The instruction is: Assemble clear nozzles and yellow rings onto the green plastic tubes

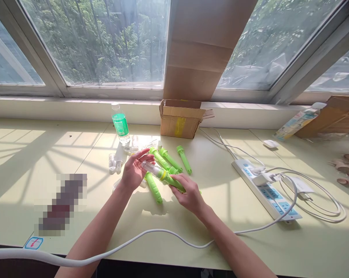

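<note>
- Closest thing to the lens is a white cable (76, 263), snaking across the front, way nearer than the cardboard box (178, 125).
- Right hand (188, 192): fingers wrapped around the green end of a tube (162, 175) with a yellow ring and clear ribbed top. It's all on the near side of the box.
- Left hand (134, 170): half open, fingers loosely curled beside that clear top, nearer than the box and a bit left of it. Honestly can't tell if it's touching.
- Power strip (267, 192): right of the box and nearer, chargers plugged in.
- Loose green tubes (153, 189): messy bunch in front of the box.
- Clear ribbed pieces (112, 160): scattered nearer than the box, off to its left.
- Green-label bottle (120, 123): standing left of the box.
- Windows (105, 42): behind the box, trees outside.
</note>
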{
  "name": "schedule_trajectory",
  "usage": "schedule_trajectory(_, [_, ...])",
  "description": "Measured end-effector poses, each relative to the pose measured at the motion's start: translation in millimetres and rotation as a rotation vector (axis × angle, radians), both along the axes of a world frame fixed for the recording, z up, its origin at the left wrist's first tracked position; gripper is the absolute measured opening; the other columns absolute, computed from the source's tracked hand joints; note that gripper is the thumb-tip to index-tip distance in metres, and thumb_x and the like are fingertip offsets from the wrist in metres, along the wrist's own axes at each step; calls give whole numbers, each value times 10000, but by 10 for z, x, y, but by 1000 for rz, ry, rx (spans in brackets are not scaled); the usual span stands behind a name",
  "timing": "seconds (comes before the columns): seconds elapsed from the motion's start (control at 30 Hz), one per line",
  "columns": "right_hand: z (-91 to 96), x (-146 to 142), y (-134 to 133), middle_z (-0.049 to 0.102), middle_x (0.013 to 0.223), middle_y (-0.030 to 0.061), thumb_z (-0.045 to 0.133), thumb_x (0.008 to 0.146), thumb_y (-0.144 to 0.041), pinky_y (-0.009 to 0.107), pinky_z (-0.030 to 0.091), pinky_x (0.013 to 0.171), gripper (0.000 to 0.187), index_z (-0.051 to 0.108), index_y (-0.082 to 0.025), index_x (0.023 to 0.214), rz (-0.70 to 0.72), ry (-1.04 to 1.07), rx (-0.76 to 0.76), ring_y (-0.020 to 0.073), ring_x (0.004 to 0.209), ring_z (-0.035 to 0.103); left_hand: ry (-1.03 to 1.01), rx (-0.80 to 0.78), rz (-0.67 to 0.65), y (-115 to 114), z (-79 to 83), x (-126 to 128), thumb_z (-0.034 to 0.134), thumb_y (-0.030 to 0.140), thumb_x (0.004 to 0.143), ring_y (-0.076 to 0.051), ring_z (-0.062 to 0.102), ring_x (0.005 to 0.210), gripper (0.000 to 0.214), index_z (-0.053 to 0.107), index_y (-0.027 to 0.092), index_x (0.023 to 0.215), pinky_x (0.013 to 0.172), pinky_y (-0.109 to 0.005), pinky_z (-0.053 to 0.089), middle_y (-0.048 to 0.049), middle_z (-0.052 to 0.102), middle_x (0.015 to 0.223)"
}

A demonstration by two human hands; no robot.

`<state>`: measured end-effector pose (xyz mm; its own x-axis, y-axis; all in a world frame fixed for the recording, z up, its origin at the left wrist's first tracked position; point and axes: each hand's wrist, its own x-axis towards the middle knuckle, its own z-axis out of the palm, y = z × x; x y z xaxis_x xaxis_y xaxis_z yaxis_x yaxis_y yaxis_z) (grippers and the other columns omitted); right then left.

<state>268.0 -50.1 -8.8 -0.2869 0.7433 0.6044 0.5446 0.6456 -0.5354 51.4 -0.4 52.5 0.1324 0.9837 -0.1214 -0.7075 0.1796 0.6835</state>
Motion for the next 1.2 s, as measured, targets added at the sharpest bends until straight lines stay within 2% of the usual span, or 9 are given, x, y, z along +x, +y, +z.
schedule_trajectory(0.37, [-1,7,4,670,952,94,605,853,-151,323,570,646,305,582,-224,1148,4,-9,-1,226,805,673,28,40,9,10,-33,-4,643,296,764,-179,674,793,245,753,157,934,850,-328,505,-55,748,812])
schedule_trajectory(0.7, [-4,4,6,665,950,94,607,852,-146,323,568,650,314,586,-223,1156,9,5,-14,219,795,667,59,70,3,16,-78,14,773,251,722,-136,656,749,142,730,174,833,809,-298,492,-11,730,779])
schedule_trajectory(1.1, [5,3,11,666,944,92,606,859,-165,320,569,636,308,582,-230,1158,18,6,0,218,787,667,95,88,-4,17,-80,10,773,268,725,-143,651,734,145,731,167,820,799,-292,490,-14,716,764])
schedule_trajectory(1.2, [-4,3,11,666,942,96,610,859,-175,325,572,638,306,582,-224,1160,16,6,9,221,784,670,94,92,4,18,-67,8,745,299,755,-156,659,780,201,733,165,905,834,-308,490,-34,729,804])
